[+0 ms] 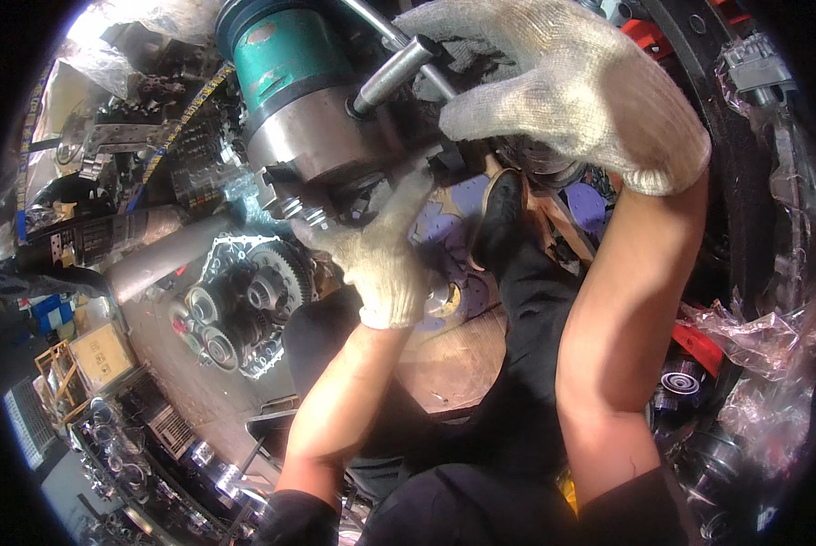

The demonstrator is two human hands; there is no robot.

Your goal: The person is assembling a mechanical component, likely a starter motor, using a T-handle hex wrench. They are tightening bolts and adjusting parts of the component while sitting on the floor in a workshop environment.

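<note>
A steel three-jaw-style chuck (pixel 290 136) sits on the end of a green machine head (pixel 290 59) at the upper middle. A T-handled chuck key (pixel 394 77) stands in the chuck's side, its sliding bar running across the top. My right hand (pixel 581 100), in a white knit glove, is at the bar, thumb stretched out and apart from the fingers. The fingertips lie partly in shadow behind the bar. My gloved left hand (pixel 381 259) reaches up under the chuck face by a stepped jaw (pixel 281 191), thumb and fingers around a dark metal part, mostly hidden.
On the floor at left lies an open gear housing (pixel 249 300) with several gears. A wooden box (pixel 103 355) and crowded metal parts stand farther left. Plastic wrap (pixel 745 355) and round parts lie at right, beside a black frame (pixel 745 164). My shoe (pixel 503 209) is below the chuck.
</note>
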